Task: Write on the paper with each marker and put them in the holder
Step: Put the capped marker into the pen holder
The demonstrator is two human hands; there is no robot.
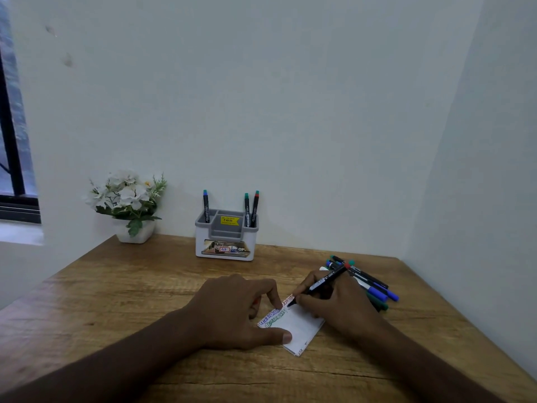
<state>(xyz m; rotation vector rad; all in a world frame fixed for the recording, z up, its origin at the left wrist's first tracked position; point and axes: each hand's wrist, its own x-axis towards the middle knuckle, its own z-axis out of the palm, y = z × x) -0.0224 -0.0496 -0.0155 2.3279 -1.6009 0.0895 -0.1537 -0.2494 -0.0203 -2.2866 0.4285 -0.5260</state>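
Observation:
A small white paper [299,327] lies on the wooden table [116,301], with coloured scribble lines along its far edge. My left hand [235,309] presses flat on the paper's left side; something red shows under its fingers, too hidden to name. My right hand [340,303] grips a black marker with a red end [322,282], its tip touching the paper's far corner. A white and grey holder [225,244] stands at the back with three markers [251,209] upright in it. Several loose markers [374,286] lie in a pile behind my right hand.
A white pot of white flowers [128,205] stands at the table's back left corner. Walls close the table at the back and on the right. A dark window frame [11,158] is at the far left.

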